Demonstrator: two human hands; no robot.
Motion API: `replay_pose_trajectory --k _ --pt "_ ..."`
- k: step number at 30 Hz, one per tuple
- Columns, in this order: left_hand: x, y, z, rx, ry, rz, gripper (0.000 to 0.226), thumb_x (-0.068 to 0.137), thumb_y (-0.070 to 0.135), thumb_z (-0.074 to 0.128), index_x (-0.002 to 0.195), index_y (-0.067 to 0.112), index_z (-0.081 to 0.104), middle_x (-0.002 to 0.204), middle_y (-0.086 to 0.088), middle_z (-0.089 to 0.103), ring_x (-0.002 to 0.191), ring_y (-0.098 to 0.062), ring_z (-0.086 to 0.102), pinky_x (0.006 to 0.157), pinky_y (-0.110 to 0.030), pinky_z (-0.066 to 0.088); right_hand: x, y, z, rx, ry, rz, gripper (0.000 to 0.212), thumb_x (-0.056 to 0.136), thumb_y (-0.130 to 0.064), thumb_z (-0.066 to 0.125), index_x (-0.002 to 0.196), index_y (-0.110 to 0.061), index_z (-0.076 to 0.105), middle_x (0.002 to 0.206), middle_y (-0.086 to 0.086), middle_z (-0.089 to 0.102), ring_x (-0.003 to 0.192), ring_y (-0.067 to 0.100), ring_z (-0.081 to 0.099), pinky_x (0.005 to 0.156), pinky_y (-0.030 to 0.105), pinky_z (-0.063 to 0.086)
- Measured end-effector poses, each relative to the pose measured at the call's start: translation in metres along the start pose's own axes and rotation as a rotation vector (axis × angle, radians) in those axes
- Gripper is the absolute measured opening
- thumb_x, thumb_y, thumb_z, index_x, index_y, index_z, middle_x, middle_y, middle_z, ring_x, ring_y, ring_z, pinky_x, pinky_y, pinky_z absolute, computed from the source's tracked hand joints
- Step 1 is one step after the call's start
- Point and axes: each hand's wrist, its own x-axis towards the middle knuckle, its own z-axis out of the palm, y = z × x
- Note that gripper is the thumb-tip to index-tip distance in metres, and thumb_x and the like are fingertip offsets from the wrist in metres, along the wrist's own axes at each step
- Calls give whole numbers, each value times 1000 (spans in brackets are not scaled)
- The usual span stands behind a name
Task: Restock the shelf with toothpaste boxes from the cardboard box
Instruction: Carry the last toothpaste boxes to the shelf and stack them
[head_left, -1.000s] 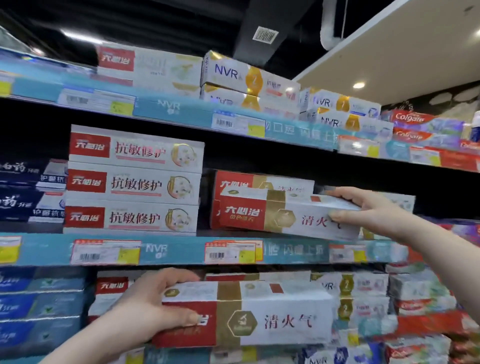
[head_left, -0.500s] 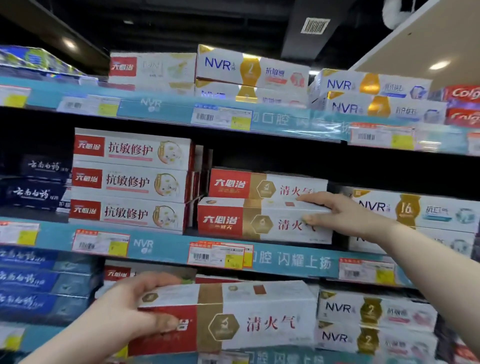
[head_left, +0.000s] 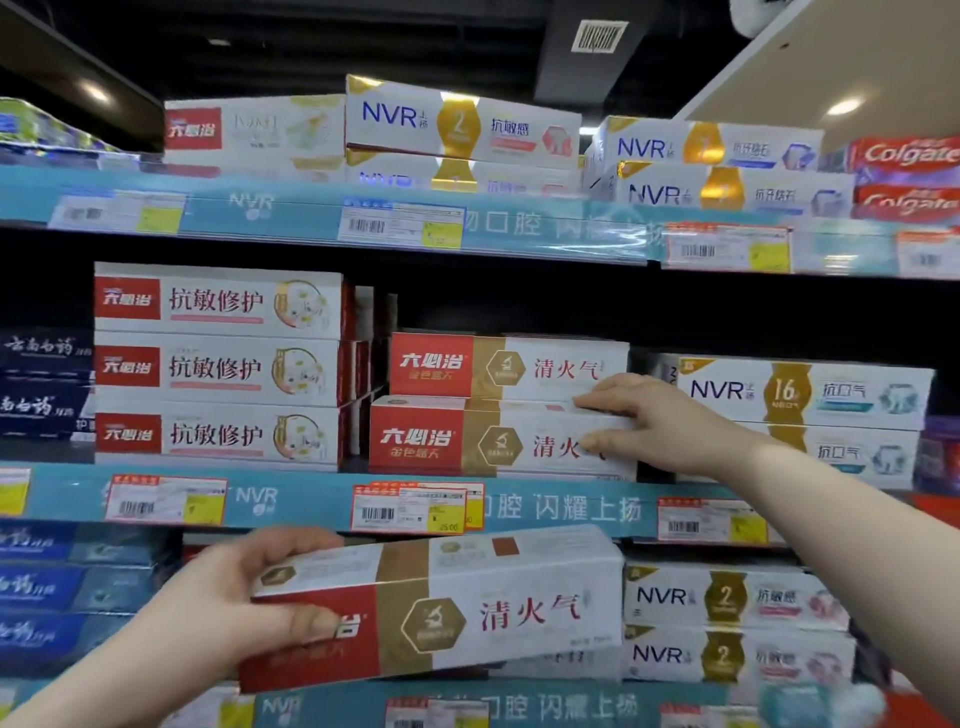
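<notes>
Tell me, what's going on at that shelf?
Right hand holds shelved box. Left hand grips second box, held low. Room above the stack.

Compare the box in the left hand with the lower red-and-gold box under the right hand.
The held box is in the air; the shelf box rests on the middle shelf under a matching box. The held box tilts, right end up; the shelf box lies level. The left hand grips the held box's left end; the right hand holds the shelf box's right end. Both share red, gold and white print.
</notes>
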Motion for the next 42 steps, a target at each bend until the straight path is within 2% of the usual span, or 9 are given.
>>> replay_pose_trajectory --k 8,14,18,22,26,33,35,38,42 --pt "22 51 -9 -83 1 176 71 8 37 92 77 39 73 83 -2 76 68 -22 73 49 -24 57 -15 -5 -39 44 208 67 42 83 -32 63 124 -25 55 118 -6 50 104 10 50 87 23 37" --pt "70 104 -11 11 37 295 77 27 36 86 101 24 66 95 -6 70 69 -7 71 52 -13 52 -30 4 -58 21 268 148 34 87 -18 58 121 -19 58 113 -2 54 98 15 55 85 25 38" --pt "102 122 -7 57 68 275 53 63 20 82 111 22 61 97 -4 71 70 -11 72 63 -23 55 -42 10 -59 -6 260 206 34 88 -19 58 122 -20 57 114 -1 54 96 14 54 84 24 38" --pt "121 122 -5 124 54 210 65 51 30 85 111 23 62 100 -6 71 84 -23 70 80 -37 56 -48 11 -56 -9 229 245 33 88 -20 58 120 -23 57 114 -5 53 96 13 54 82 23 37" --pt "127 116 1 152 125 196 45 71 22 78 114 23 62 99 -2 67 88 -22 66 86 -38 53 -47 5 -48 3 194 265 38 88 -20 57 126 -21 54 118 -3 56 99 14 55 82 23 39" --pt "114 109 20 183 332 284 65 77 22 73 135 27 42 132 -6 50 104 -25 59 86 -37 51 -36 -13 -25 133 111 319 39 87 -30 57 126 -30 51 113 -9 61 98 10 56 77 19 45" --pt "108 103 25 186 387 317 77 80 21 70 143 29 28 143 -4 39 115 -26 53 89 -36 47 -32 -16 -19 194 120 337 39 86 -28 59 125 -29 51 118 -9 62 105 12 57 89 28 48" --pt "95 86 31 67 353 266 85 81 20 68 146 31 14 129 5 48 106 -19 55 88 -33 45 -31 -17 -10 210 169 335 38 85 -26 61 121 -30 52 119 -6 65 111 15 59 96 37 47" --pt "87 60 33 94 219 169 69 81 20 67 137 33 29 120 5 60 104 -21 61 96 -46 49 -33 -18 -1 327 199 331 42 85 -21 60 123 -33 47 117 -9 65 99 10 61 85 25 47"
